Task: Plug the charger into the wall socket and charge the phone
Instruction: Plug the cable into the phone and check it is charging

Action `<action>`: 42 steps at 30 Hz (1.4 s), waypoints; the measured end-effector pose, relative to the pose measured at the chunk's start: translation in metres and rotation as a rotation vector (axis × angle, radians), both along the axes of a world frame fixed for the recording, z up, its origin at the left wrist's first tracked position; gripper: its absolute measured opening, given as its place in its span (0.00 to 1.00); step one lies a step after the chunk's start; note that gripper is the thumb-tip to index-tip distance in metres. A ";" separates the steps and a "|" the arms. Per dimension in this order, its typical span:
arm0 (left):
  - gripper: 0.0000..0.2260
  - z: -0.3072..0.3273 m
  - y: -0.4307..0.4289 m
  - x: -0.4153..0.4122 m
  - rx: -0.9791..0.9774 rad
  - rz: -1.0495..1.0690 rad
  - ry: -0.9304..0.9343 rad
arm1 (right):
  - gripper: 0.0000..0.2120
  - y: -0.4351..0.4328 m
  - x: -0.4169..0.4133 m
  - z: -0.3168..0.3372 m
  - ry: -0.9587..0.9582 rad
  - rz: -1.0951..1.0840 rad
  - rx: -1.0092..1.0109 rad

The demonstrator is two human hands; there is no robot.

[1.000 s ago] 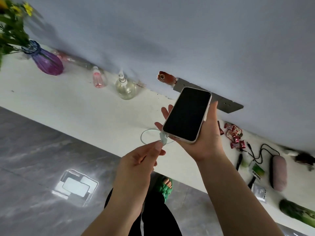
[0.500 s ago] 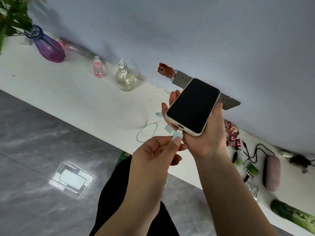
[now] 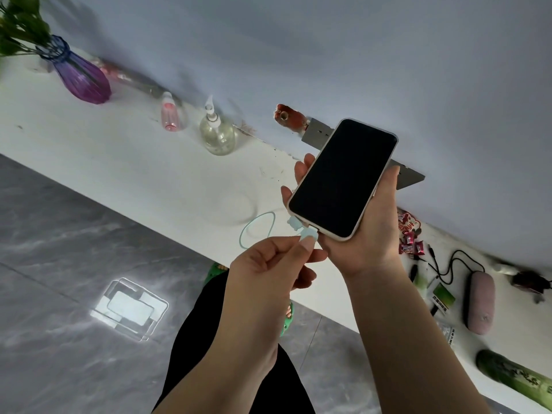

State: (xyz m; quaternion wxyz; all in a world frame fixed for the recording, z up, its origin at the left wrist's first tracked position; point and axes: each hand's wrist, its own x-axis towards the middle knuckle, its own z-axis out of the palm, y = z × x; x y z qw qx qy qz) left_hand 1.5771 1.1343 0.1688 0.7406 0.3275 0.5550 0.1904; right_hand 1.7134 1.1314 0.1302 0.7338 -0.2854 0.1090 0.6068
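My right hand [image 3: 369, 234] holds a phone [image 3: 343, 177] with a dark screen and a pale case, tilted above the white counter. My left hand [image 3: 268, 264] pinches the pale green plug [image 3: 309, 234] of the charging cable at the phone's bottom edge, touching the port. The thin green cable [image 3: 257, 228] loops down onto the counter behind my left hand. A grey wall socket plate [image 3: 318, 134] sits on the wall behind the phone, mostly hidden by it. The charger's wall end is not visible.
On the white counter [image 3: 134, 162] stand a purple vase [image 3: 82, 77], a pink bottle [image 3: 169, 115] and a clear pump bottle [image 3: 216, 132]. To the right lie sweets [image 3: 410, 234], a black cable [image 3: 454, 264], a pink case [image 3: 480, 301] and a green bottle [image 3: 513, 380]. Grey tiled floor lies below.
The phone has tilted so its bottom edge faces my left hand, and my left hand has brought the cable plug up to the phone's port. The view shifted slightly.
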 end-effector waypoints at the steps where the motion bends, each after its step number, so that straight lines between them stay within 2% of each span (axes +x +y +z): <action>1: 0.08 -0.001 0.001 0.001 0.004 -0.002 0.004 | 0.25 0.000 0.000 -0.002 -0.015 0.008 -0.001; 17: 0.09 -0.017 0.002 0.010 -0.051 -0.020 -0.029 | 0.35 -0.010 0.001 -0.022 -0.058 -0.033 -0.111; 21: 0.07 -0.021 0.002 0.011 -0.072 -0.115 -0.011 | 0.36 -0.012 0.005 -0.024 -0.102 0.002 -0.159; 22: 0.08 -0.023 0.004 0.010 -0.077 -0.186 0.009 | 0.37 -0.015 0.007 -0.026 -0.094 0.013 -0.165; 25: 0.33 -0.031 0.013 0.007 -0.067 -0.400 0.118 | 0.37 -0.036 0.013 -0.032 -0.041 0.058 -0.172; 26: 0.37 -0.035 0.017 0.008 -0.065 -0.421 0.119 | 0.37 -0.047 0.014 -0.035 -0.036 0.087 -0.180; 30: 0.36 -0.053 0.020 0.028 -0.189 -0.423 -0.088 | 0.37 -0.101 0.011 -0.054 -0.071 0.193 -0.274; 33: 0.36 -0.074 0.004 0.050 -0.354 -0.526 -0.212 | 0.36 -0.136 0.007 -0.075 -0.095 0.094 -0.365; 37: 0.32 -0.118 -0.022 0.079 -0.482 -0.656 -0.133 | 0.34 -0.172 0.014 -0.112 -0.157 -0.012 -0.596; 42: 0.29 -0.187 -0.049 0.113 -0.530 -0.691 0.020 | 0.34 -0.198 0.034 -0.170 -0.196 0.014 -0.795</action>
